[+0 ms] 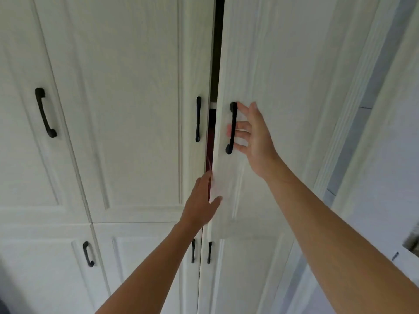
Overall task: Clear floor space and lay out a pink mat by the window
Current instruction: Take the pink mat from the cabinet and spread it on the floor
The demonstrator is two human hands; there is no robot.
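Note:
A white wardrobe door (283,64) stands slightly ajar, with a dark gap (218,41) along its left edge. My right hand (254,137) has its fingers hooked loosely behind this door's black handle (232,128). My left hand (201,205) holds the same door's edge lower down, thumb on the front and fingers in the gap. Something dark red (211,134) shows inside through the gap; I cannot tell what it is. No pink mat is in view.
The neighbouring white door (127,98) is closed, with a black handle (198,118). Further left is another door handle (45,112). Lower cabinet doors (145,268) sit beneath. A white door frame (353,109) and a pale wall lie to the right.

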